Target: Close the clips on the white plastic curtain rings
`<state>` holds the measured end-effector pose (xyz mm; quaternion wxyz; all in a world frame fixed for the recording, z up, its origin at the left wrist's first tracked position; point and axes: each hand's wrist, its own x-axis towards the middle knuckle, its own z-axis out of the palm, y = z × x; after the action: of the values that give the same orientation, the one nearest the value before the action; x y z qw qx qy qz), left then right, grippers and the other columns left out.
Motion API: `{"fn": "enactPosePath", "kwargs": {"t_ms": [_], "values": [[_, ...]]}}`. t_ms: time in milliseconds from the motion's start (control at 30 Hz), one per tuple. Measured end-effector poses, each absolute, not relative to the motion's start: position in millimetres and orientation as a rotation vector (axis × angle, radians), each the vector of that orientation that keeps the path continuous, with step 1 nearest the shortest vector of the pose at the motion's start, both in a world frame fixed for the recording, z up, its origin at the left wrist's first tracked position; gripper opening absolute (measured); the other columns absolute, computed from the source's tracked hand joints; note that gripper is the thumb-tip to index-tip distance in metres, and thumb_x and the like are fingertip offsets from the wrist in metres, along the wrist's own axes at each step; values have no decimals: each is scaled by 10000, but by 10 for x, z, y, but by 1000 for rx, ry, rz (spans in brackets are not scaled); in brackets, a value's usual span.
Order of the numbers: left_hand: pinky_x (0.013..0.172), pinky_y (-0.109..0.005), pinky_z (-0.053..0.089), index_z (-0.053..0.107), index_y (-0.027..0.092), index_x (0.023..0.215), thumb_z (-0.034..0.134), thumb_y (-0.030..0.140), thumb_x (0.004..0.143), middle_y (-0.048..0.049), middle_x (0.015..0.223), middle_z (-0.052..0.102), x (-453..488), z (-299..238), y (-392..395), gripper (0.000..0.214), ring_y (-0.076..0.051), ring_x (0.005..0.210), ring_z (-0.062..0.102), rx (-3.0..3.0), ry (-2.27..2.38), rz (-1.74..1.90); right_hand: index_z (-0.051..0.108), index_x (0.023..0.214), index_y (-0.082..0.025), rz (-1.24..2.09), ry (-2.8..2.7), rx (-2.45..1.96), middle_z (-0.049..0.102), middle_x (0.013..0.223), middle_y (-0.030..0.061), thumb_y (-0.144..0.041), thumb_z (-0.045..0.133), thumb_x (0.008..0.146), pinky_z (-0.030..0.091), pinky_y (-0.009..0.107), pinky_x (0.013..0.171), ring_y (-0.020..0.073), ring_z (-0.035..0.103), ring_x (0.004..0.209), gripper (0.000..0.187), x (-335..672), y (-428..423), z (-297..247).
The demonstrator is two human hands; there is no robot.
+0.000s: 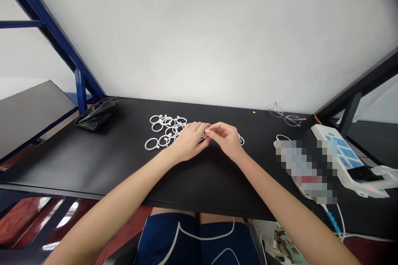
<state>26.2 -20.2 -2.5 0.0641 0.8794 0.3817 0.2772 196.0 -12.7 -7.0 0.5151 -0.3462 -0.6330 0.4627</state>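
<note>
Several thin white curtain rings (168,122), each with a small knob or eyelet, lie loosely overlapping on the black table (186,186). My left hand (190,141) reaches over the right side of this pile, its fingers bent and closed. My right hand (226,137) meets it from the right, thumb and forefinger pinched together. Between the fingertips a bit of white ring shows; the rest is covered by my fingers. Another white ring (241,140) lies just right of my right hand, partly hidden behind it.
A crumpled black plastic bag (97,114) lies at the left back. To the right are eyeglasses (292,120), a blurred phone (303,172) with a cable, and a white power strip (345,157). Blue metal posts (80,91) and a white wall border the table.
</note>
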Motion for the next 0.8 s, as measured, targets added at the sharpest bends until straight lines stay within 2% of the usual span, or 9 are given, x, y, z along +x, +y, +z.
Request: {"fn": "enactPosePath", "kwargs": {"t_ms": [167,367,467,667,800], "values": [[822,-369,432,474,175,1202,465,352,949,-70,986,600,261,-80,-178,309,-214,872,543,2711,1139,845,666,776,-208,1146,-1515,-849,728,763,23,-412,738,753,602,325,681,189,709,726,218,1942,-143,-45],[868,-394,437,403,138,1314,428,347,959,-112,1073,608,274,-73,-197,412,-246,971,558,2689,1178,843,650,781,-204,1078,-1495,-864,705,713,11,-425,713,777,590,312,666,172,692,691,229,1949,-97,-70],[846,-389,441,422,130,1299,391,348,970,-113,1046,618,273,-46,-203,396,-241,934,563,2683,1192,838,634,750,-201,1016,-1485,-903,686,687,6,-457,692,790,576,304,648,157,670,641,265,1969,-83,-61],[771,-356,426,556,162,1020,347,356,981,-73,881,627,262,12,-211,288,-209,801,532,2624,1170,912,562,713,-209,746,-1725,-1000,628,615,-7,-489,504,921,472,262,530,118,566,494,354,2005,-160,-43],[704,-340,406,546,174,877,378,329,944,-44,741,572,264,33,-232,238,-193,702,479,2582,1141,984,365,625,-227,568,-1907,-1013,447,471,-46,-452,369,986,392,250,501,107,450,440,426,2013,-185,-96]]}}
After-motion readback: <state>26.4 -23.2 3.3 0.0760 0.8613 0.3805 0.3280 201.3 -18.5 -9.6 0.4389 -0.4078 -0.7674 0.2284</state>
